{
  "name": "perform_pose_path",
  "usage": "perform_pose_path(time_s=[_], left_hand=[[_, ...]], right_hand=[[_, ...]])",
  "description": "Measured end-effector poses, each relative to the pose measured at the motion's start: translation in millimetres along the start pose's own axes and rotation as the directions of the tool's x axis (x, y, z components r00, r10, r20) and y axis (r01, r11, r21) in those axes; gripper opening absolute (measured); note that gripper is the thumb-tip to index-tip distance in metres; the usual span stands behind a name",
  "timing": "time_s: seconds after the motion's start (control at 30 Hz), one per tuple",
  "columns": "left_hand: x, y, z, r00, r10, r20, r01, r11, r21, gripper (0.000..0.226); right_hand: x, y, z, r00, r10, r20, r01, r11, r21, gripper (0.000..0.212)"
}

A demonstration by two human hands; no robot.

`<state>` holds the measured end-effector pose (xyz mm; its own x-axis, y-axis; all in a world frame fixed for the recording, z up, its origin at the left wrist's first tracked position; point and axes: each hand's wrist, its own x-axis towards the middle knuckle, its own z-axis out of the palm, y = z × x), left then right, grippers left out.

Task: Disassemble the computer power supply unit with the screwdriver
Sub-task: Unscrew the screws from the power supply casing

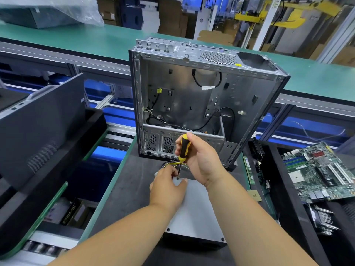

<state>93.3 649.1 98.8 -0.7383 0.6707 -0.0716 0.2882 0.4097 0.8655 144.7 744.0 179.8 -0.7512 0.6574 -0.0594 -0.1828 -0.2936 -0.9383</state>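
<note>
Fingers of my left hand (169,186) pinch the screwdriver (182,150) shaft at the far corner of the power supply unit (194,210), mid-desk near its front edge, while my right hand (199,158) grips the handle.

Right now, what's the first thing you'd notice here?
The yellow-and-black screwdriver stands out, gripped by the right hand with its tip on the far corner of the grey power supply unit. Behind stands a big, emptied computer case. A green circuit board lies to the right.
</note>
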Motion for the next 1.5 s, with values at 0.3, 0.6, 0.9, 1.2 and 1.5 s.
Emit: perform_pose_path(time_s=[0.3,0.6,0.9,1.2,1.5], left_hand=[[3,-8,-4,0.999,0.037,0.035,-0.037,0.999,-0.003,0.017],[17,-8,-27,0.981,0.128,0.149,-0.148,0.981,0.129,0.010],[30,-13,-33,0.948,0.186,0.260,-0.230,0.961,0.151,0.012],[41,-15,-38,0.910,0.218,0.352,-0.285,0.947,0.149,0.016],[48,-12,-43,0.887,0.241,0.393,-0.347,0.911,0.224,0.011]], right_hand=[[-2,3,13,0.999,-0.045,0.031,0.045,0.999,-0.005,0.044],[-2,3,8,1.000,-0.024,-0.017,0.024,1.000,-0.001,0.028],[1,4,10,0.998,-0.040,-0.052,0.043,0.997,0.060,0.049],[-1,3,6,0.988,-0.066,-0.142,0.068,0.998,0.008,0.023],[-2,4,17,0.967,-0.056,-0.249,0.070,0.997,0.046,0.058]])
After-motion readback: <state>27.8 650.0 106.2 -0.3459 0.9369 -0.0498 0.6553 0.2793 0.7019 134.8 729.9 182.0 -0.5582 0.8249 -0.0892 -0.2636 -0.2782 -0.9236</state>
